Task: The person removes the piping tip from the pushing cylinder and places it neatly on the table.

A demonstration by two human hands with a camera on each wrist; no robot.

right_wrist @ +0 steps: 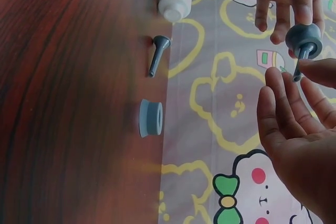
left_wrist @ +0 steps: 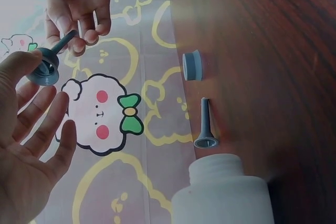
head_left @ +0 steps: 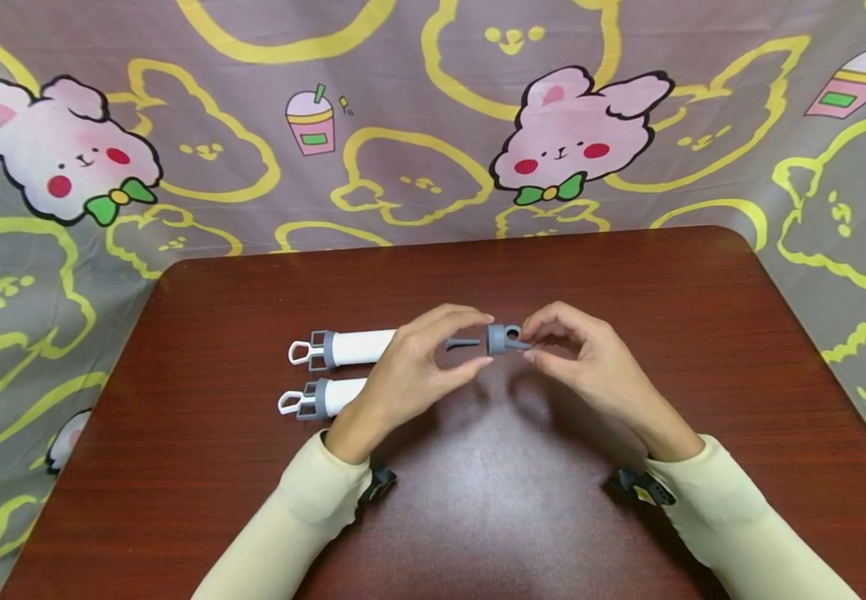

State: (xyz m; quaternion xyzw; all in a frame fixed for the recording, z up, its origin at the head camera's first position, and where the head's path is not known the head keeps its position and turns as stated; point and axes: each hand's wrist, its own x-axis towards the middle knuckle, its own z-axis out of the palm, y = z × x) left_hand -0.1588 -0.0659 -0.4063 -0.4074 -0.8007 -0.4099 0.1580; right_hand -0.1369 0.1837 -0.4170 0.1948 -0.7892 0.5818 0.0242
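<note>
My left hand (head_left: pixel 421 354) pinches a grey ring cap (head_left: pixel 495 340) between thumb and fingers. A grey tapered nozzle (left_wrist: pixel 64 41) passes through that cap, narrow end towards the right hand. With thumb and fingertips, my right hand (head_left: pixel 590 358) pinches the nozzle's thin end. The right wrist view shows the held cap (right_wrist: pixel 304 40) upper right. On the table beneath the hands lie a second grey nozzle (right_wrist: pixel 159 56) and a second ring cap (right_wrist: pixel 151 118). Two white cylinders (head_left: pixel 361 347) with grey collars and white pull handles lie left, partly hidden by the left hand.
A brown wooden table (head_left: pixel 200 475) carries everything. Behind it hangs a patterned cloth (head_left: pixel 402 92) with rabbit and bear drawings. One cylinder's white threaded neck (left_wrist: pixel 216 167) points towards the loose nozzle. Black straps (head_left: pixel 643 487) sit at both wrists.
</note>
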